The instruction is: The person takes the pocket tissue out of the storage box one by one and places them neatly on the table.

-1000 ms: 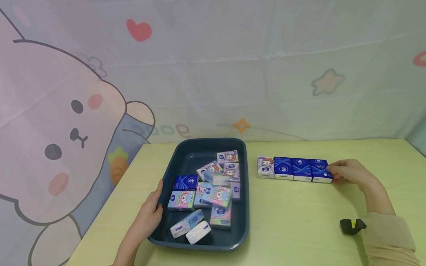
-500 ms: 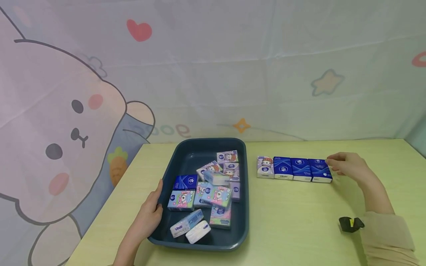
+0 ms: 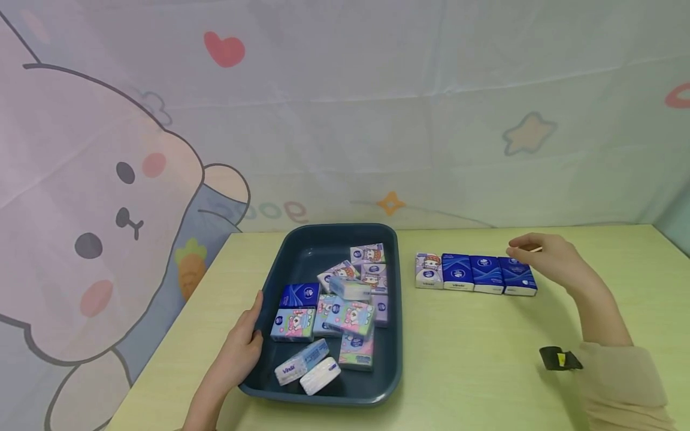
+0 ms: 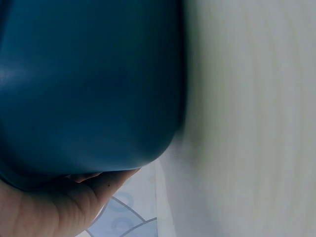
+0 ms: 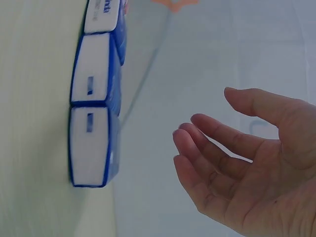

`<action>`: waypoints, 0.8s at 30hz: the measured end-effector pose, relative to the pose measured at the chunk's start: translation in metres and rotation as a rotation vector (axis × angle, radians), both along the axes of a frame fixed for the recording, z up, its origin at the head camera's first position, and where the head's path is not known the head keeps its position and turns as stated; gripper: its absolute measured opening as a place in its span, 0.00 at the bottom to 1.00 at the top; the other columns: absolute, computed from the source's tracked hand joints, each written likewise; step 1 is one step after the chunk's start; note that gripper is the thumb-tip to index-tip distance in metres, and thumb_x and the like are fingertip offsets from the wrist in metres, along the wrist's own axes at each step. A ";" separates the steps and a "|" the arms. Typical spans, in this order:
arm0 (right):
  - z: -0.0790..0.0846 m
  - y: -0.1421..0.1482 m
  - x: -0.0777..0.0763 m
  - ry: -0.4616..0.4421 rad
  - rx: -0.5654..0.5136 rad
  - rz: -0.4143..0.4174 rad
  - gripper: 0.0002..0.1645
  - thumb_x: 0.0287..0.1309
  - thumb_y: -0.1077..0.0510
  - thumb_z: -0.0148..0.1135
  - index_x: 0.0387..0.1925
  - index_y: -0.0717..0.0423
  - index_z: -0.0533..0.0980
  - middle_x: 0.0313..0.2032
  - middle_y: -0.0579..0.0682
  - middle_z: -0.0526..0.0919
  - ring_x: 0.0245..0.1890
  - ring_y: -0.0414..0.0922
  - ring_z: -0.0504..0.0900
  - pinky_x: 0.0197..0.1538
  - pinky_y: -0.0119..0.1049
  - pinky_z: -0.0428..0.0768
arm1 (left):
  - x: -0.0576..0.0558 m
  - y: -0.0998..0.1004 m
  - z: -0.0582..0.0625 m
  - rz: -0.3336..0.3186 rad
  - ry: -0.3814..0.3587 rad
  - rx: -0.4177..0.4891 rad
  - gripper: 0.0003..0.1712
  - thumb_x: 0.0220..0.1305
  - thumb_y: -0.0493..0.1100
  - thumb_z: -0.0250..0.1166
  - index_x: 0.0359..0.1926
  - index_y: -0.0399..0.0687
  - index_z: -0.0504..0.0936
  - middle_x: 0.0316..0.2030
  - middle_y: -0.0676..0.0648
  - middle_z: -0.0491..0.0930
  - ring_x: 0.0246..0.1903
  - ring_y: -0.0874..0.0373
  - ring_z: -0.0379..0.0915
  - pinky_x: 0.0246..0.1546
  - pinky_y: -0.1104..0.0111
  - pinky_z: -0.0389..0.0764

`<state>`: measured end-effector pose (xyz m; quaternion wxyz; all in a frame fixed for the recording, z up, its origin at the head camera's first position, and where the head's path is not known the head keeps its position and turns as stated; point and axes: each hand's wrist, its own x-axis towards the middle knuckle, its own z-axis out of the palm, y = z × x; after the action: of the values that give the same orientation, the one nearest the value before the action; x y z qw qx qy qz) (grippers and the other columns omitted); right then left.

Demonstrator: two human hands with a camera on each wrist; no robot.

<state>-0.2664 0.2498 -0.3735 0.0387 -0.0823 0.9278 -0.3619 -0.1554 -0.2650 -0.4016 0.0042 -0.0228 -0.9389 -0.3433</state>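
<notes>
My left hand [image 3: 241, 350] holds the left side of a dark blue plastic tub [image 3: 400, 359]. In the left wrist view its fingers [image 4: 106, 190] lie against the tub's outer wall, under the rim. Inside the tub lie several tissue packs, among them a blue pack [image 3: 299, 295], a cartoon pack [image 3: 353, 317] and a white pack [image 3: 321, 376]. Right of the tub, a lilac cartoon pack [image 3: 429, 271] and three blue packs [image 3: 487, 274] stand side by side in a row. My right hand [image 3: 555, 257] hovers over the row's right end, fingers loosely bent, holding nothing.
A pale yellow-green table [image 3: 458, 359] bears everything. Behind it hangs a printed cloth [image 3: 345, 137] with a cartoon bear. A black item with a yellow mark [image 3: 560, 359] appears beside my right sleeve [image 3: 622, 377].
My right hand has let go of the rightmost blue pack, then risen and moved left above it. The row and the tub have stayed put, and my left hand has not moved.
</notes>
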 end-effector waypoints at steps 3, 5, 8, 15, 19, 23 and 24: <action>0.005 -0.009 0.004 0.048 -0.011 0.022 0.33 0.68 0.43 0.48 0.61 0.65 0.69 0.56 0.68 0.74 0.55 0.63 0.74 0.50 0.57 0.74 | 0.000 0.000 -0.001 0.001 -0.002 -0.001 0.39 0.67 0.27 0.43 0.76 0.42 0.40 0.68 0.29 0.58 0.69 0.34 0.53 0.67 0.42 0.56; 0.008 -0.017 0.006 0.087 -0.017 0.056 0.30 0.68 0.45 0.50 0.60 0.65 0.70 0.56 0.66 0.75 0.54 0.62 0.75 0.50 0.54 0.76 | -0.001 -0.001 -0.001 -0.001 -0.001 -0.005 0.39 0.67 0.27 0.43 0.76 0.42 0.40 0.68 0.29 0.58 0.69 0.34 0.53 0.67 0.42 0.56; 0.013 -0.032 0.010 0.126 -0.031 0.125 0.28 0.67 0.48 0.54 0.59 0.63 0.71 0.56 0.63 0.77 0.53 0.58 0.77 0.50 0.47 0.78 | 0.000 -0.001 -0.001 -0.002 0.002 -0.005 0.39 0.67 0.27 0.43 0.76 0.41 0.40 0.67 0.29 0.58 0.69 0.34 0.54 0.67 0.42 0.57; 0.019 -0.065 0.020 0.143 -0.029 0.223 0.26 0.63 0.51 0.59 0.59 0.61 0.72 0.56 0.61 0.78 0.51 0.54 0.79 0.51 0.48 0.79 | 0.000 0.001 0.000 0.001 -0.004 -0.009 0.40 0.67 0.27 0.44 0.76 0.41 0.40 0.67 0.29 0.59 0.68 0.34 0.55 0.66 0.42 0.57; 0.022 -0.079 0.025 0.146 -0.047 0.269 0.26 0.62 0.51 0.61 0.58 0.61 0.73 0.55 0.59 0.79 0.50 0.52 0.80 0.47 0.43 0.80 | 0.000 0.001 0.000 0.002 -0.005 -0.010 0.40 0.67 0.27 0.44 0.76 0.41 0.40 0.67 0.29 0.58 0.68 0.34 0.55 0.66 0.42 0.57; 0.020 -0.089 0.027 0.178 -0.054 0.311 0.25 0.61 0.53 0.62 0.58 0.59 0.73 0.53 0.57 0.79 0.48 0.50 0.80 0.44 0.37 0.79 | -0.001 0.001 0.000 -0.001 -0.006 -0.007 0.40 0.67 0.27 0.43 0.76 0.41 0.40 0.67 0.29 0.58 0.68 0.34 0.55 0.66 0.41 0.57; 0.019 -0.092 0.028 0.189 -0.050 0.319 0.25 0.61 0.53 0.62 0.58 0.59 0.73 0.53 0.56 0.79 0.48 0.50 0.80 0.44 0.38 0.79 | -0.001 0.001 0.000 -0.001 -0.006 -0.005 0.39 0.67 0.27 0.43 0.76 0.41 0.40 0.67 0.29 0.58 0.68 0.34 0.55 0.66 0.41 0.57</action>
<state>-0.2389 0.1578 -0.3547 0.0061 -0.2630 0.8931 -0.3650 -0.1563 -0.2643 -0.4019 0.0011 -0.0223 -0.9398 -0.3409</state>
